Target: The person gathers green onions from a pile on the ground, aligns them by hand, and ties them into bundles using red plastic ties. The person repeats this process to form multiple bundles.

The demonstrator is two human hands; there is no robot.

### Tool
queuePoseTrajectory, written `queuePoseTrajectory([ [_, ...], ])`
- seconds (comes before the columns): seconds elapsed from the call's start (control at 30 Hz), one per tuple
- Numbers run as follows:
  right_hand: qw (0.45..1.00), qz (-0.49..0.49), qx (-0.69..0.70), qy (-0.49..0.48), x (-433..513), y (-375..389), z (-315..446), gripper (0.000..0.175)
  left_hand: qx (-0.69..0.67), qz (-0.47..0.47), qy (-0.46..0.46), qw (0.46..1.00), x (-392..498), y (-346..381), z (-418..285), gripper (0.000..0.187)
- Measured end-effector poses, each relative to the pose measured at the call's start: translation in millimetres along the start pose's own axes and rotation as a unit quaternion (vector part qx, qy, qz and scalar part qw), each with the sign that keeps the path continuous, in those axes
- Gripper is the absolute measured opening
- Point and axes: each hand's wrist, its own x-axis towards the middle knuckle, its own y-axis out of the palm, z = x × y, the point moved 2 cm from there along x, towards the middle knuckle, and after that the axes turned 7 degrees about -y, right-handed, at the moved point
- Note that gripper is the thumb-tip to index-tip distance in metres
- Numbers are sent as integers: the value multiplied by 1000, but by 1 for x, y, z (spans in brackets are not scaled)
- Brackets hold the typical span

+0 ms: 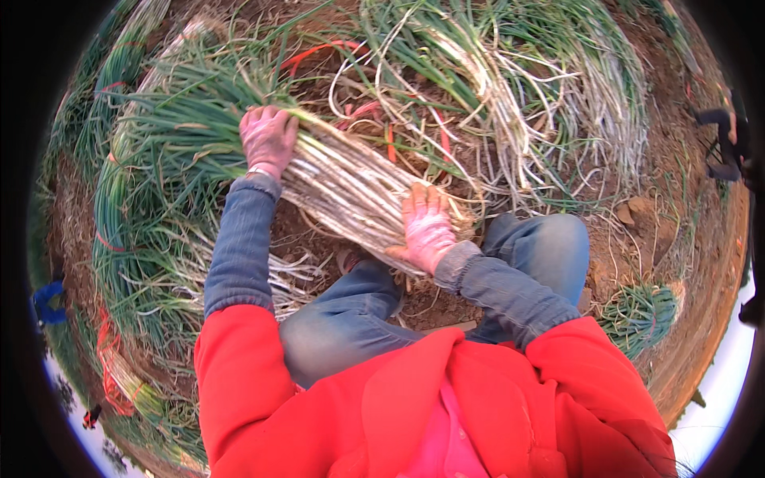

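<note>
A thick bundle of green onions [349, 182] lies slantwise before me, leaves to the upper left and roots to the lower right. My left hand [268, 137] is closed over the bundle where the white stalks turn into green leaves [197, 119]. Near the roots, my right hand [425, 226] lies across the stalks with its fingers stretched over the top and the thumb on the near side. The undersides of both hands are hidden. No tie shows around the bundle's visible middle.
Loose onions [496, 113] lie beyond the bundle, among red plastic strips [323, 52]. Tied onion bundles [110, 206] line the left, and another bundle [642, 316] lies at right. More loose onions [287, 278] lie beside my knee. A person [726, 140] is at the far right.
</note>
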Motion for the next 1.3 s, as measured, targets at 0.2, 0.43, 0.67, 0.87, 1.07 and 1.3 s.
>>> queuePoseTrajectory([
  [0.2, 930, 281, 234, -40, 16, -106, -69, 88, -127, 194, -135, 963, 41, -10, 23, 25],
  [0.43, 935, -105, 264, 210, -6, -126, -323, 59, -431, 306, -193, 826, 115, 13, -148, 29],
  [0.67, 900, -142, 331, 246, 55, -2, -386, 57, -471, 356, -260, 764, 101, 189, -321, 51],
  [0.87, 846, -12, 472, 246, 96, 11, -360, 68, -349, 416, -375, 752, 117, 217, -373, 52],
  [1.07, 672, -261, 684, 113, 70, -78, -311, 46, -602, 386, -318, 623, 172, 136, -346, 30],
  [1.3, 695, -169, 662, 226, 57, 35, -367, 49, -394, 371, -474, 694, 97, 211, -246, 36],
])
